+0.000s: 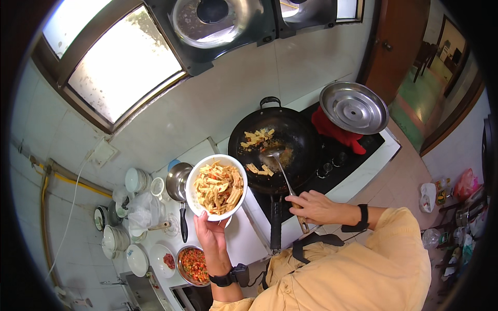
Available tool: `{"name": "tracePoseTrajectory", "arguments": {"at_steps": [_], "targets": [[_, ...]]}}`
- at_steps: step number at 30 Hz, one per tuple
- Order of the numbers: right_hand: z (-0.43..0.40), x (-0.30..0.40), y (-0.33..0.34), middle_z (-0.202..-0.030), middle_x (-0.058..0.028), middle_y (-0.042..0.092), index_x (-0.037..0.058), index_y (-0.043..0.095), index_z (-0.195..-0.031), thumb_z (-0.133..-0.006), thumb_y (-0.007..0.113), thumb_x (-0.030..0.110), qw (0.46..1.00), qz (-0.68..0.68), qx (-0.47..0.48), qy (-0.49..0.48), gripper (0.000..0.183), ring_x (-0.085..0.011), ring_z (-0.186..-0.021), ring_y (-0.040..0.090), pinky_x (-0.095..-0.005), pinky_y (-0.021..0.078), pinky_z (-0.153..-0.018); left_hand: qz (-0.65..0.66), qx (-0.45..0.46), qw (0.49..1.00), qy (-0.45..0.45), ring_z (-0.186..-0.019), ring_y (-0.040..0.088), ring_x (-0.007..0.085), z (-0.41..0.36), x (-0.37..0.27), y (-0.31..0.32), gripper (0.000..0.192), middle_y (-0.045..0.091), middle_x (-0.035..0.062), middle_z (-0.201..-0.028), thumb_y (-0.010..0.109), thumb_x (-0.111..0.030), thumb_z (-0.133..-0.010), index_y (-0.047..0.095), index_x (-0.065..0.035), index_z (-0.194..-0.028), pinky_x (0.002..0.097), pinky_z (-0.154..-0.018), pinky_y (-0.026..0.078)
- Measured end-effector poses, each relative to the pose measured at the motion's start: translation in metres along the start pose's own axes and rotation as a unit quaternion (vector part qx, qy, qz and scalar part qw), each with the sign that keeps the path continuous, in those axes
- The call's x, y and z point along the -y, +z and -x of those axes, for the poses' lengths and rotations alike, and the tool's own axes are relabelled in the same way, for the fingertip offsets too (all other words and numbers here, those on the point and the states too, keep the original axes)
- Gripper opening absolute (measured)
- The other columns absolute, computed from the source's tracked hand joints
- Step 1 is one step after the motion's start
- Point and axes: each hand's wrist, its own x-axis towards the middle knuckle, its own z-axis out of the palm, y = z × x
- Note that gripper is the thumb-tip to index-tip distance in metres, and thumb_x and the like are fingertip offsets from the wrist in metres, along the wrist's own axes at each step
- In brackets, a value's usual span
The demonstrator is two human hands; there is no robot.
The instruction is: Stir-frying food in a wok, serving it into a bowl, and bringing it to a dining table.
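My left hand (212,227) grips the near rim of a white bowl (189,196), which sits raised at the wok's left edge. Cooked strips that look like tofu skin (218,186), flecked with red bits, fill the bowl. My right hand (311,208) is closed around the wooden handle of a metal cooking ladle (286,175). The ladle's head rests down inside a black wok (303,136), in some brownish liquid. Two small heaps of the same strips, one far (258,137) and one near (260,170), lie on the wok's left side.
A steel lid (352,107) lies on a red cloth (338,134) right of the wok. Its long handle (276,225) points toward me. Left, the counter (241,241) bears a saucepan (179,180), a bowl of chopped peppers (193,264), a plate with raw meat (157,260) and stacked dishes (138,180).
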Motion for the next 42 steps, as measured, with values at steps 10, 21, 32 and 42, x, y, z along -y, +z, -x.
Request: {"name": "tracePoseTrajectory", "arguments": {"at_steps": [10, 21, 32, 42], "targets": [[-0.076, -0.048, -0.011, -0.104, -0.0153, 0.052, 0.0028, 0.054, -0.091, -0.062, 0.063, -0.001, 0.983, -0.002, -0.173, 0.057, 0.031, -0.0314, -0.084, 0.053, -0.0362, 0.0472, -0.072, -0.001, 0.011, 1.000, 0.003, -0.101, 0.057, 0.0308, 0.016, -0.009, -0.015, 0.040, 0.048, 0.0165, -0.119, 0.046, -0.013, -0.084, 0.035, -0.0043, -0.121, 0.0424, -0.072, 0.057], [-0.071, -0.041, -0.073, -0.096, -0.0093, 0.061, 0.0055, 0.060, -0.085, -0.066, 0.061, 0.003, 0.986, -0.146, -0.075, 0.014, 0.019, -0.0285, -0.084, 0.057, -0.0349, 0.0476, -0.076, -0.002, 0.001, 1.000, 0.012, -0.104, 0.055, 0.0303, 0.028, -0.023, -0.042, 0.050, 0.046, 0.0162, -0.122, 0.045, -0.012, -0.084, 0.028, -0.0054, -0.131, 0.0439, -0.075, 0.056], [-0.007, -0.170, -0.122, -0.063, -0.0171, 0.060, -0.0086, 0.058, -0.071, -0.070, 0.060, 0.016, 0.683, -0.364, -0.365, 0.517, 0.025, -0.0235, -0.048, 0.060, -0.0295, 0.0517, -0.045, 0.023, 0.006, 1.000, 0.003, -0.106, 0.054, 0.0296, 0.023, -0.020, -0.043, 0.052, 0.045, 0.0152, -0.124, 0.047, -0.012, -0.082, 0.029, -0.0060, -0.131, 0.0441, -0.077, 0.055], [-0.003, -0.183, 0.019, -0.089, -0.0175, 0.062, -0.0027, 0.058, -0.093, -0.078, 0.059, 0.015, 0.480, -0.680, -0.329, 0.446, 0.024, -0.0283, -0.078, 0.063, -0.0384, 0.0543, -0.073, 0.021, -0.005, 1.000, -0.002, -0.105, 0.054, 0.0314, 0.010, -0.011, -0.037, 0.045, 0.047, 0.0157, -0.122, 0.046, -0.012, -0.082, 0.034, -0.0050, -0.125, 0.0454, -0.076, 0.055]]}}
